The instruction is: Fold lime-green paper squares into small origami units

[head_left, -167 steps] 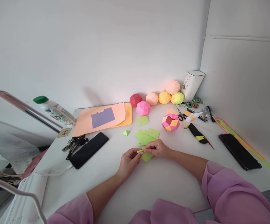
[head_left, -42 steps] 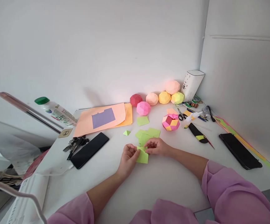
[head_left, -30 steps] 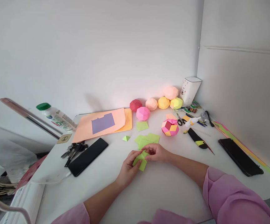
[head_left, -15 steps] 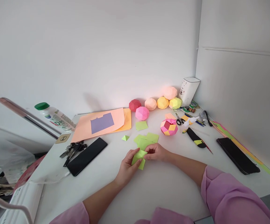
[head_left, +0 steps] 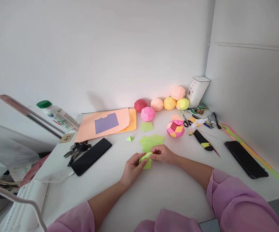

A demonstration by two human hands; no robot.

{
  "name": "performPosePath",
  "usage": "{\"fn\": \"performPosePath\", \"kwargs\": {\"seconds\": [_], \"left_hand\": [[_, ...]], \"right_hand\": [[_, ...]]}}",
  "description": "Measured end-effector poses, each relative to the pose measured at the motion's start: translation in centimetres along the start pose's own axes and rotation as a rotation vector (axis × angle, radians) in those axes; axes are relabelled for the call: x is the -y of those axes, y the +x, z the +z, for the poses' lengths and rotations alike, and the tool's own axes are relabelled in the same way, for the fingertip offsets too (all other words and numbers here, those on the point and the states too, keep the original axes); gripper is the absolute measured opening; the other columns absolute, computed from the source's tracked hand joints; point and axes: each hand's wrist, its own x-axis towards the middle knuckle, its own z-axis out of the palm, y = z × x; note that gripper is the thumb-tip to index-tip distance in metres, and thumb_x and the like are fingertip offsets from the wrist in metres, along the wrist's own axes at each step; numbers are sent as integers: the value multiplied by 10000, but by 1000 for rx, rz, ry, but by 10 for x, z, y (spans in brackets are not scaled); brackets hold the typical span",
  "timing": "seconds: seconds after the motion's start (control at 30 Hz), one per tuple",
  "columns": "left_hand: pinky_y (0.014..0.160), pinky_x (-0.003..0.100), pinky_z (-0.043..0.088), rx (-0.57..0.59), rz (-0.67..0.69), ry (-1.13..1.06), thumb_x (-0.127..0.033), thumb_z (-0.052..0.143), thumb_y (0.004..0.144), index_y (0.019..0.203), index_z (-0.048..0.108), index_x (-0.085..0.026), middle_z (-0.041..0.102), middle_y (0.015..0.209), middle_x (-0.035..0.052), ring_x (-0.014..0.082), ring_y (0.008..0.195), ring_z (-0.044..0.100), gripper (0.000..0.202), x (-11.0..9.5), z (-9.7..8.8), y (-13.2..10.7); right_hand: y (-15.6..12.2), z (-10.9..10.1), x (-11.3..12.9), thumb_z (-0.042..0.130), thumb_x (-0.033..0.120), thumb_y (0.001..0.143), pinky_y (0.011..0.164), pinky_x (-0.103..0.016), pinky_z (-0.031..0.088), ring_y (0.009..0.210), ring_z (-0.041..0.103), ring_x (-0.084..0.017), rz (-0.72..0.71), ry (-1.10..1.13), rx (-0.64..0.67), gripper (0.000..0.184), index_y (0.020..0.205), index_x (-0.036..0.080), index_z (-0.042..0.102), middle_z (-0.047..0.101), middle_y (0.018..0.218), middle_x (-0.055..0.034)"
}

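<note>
My left hand [head_left: 132, 167] and my right hand [head_left: 162, 153] both pinch a small green paper square [head_left: 146, 161], partly folded, just above the white table [head_left: 153, 190]. Fingers of both hands are closed on its edges. Right behind the hands lies a loose pile of green paper squares [head_left: 152, 141]. A tiny folded green pyramid [head_left: 130, 139] sits to the left of the pile, and one more green square [head_left: 147, 126] lies further back.
A pink-and-yellow paper ball [head_left: 175, 128] stands behind my right hand; several plain paper balls [head_left: 169, 102] line the wall. Orange folders [head_left: 106, 123], keys [head_left: 78, 149] and a black phone [head_left: 91, 156] lie left; a utility knife [head_left: 203, 140], scissors [head_left: 185, 120] and another phone [head_left: 246, 159] right.
The green square has been turned and folded between my fingers over the last seconds. Both hands stay at the same spot on the table; the camera has shifted slightly.
</note>
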Motion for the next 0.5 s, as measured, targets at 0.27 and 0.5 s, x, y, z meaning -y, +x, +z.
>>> {"fn": "performPosePath", "kwargs": {"seconds": [0.27,0.5], "left_hand": [[486,210,399,40,-48,24,-407,621,762,817,698,-168,501,668,-18,88,533,457,257,-9,0,-2],[485,217,418,81,-110,15,-414,608,766,1087,636,-149,630,764,39,108,557,471,417,-7,0,-4]], "right_hand": [[0,-1,0,644,433,762,487,-207,326,523,443,-81,25,-16,-17,296,766,146,567,550,611,19],[-1,1,3,638,472,752,505,-216,354,550,478,-92,40,-18,11,338,732,146,552,530,621,21]]}}
